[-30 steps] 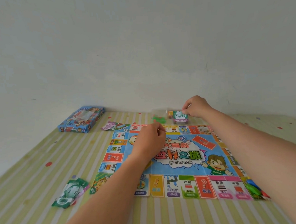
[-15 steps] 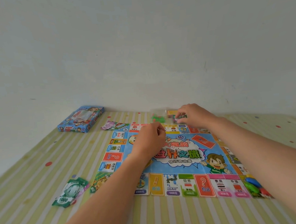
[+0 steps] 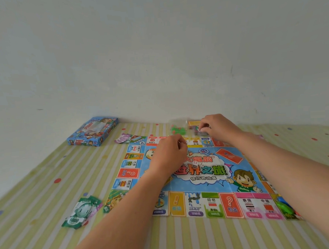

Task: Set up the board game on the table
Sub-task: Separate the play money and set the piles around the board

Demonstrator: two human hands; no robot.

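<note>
The colourful paper game board (image 3: 206,183) lies flat on the striped table. My left hand (image 3: 169,152) hovers over its far-left part, fingers curled shut, with nothing visible in it. A white die (image 3: 195,163) rests on the board just right of that hand. My right hand (image 3: 217,127) reaches past the board's far edge and pinches a small stack of cards (image 3: 197,131), mostly hidden by my fingers. A clear bag with green pieces (image 3: 177,130) lies left of the stack.
The blue game box (image 3: 92,132) sits at the far left by the wall. Play money lies near the board's left front corner (image 3: 80,212) and at its far left corner (image 3: 122,139). Green and blue tokens (image 3: 284,205) sit on the board's near right corner.
My right hand has dropped lower over the card stack at the far edge. The left hand has barely moved, and the die now shows beside it.
</note>
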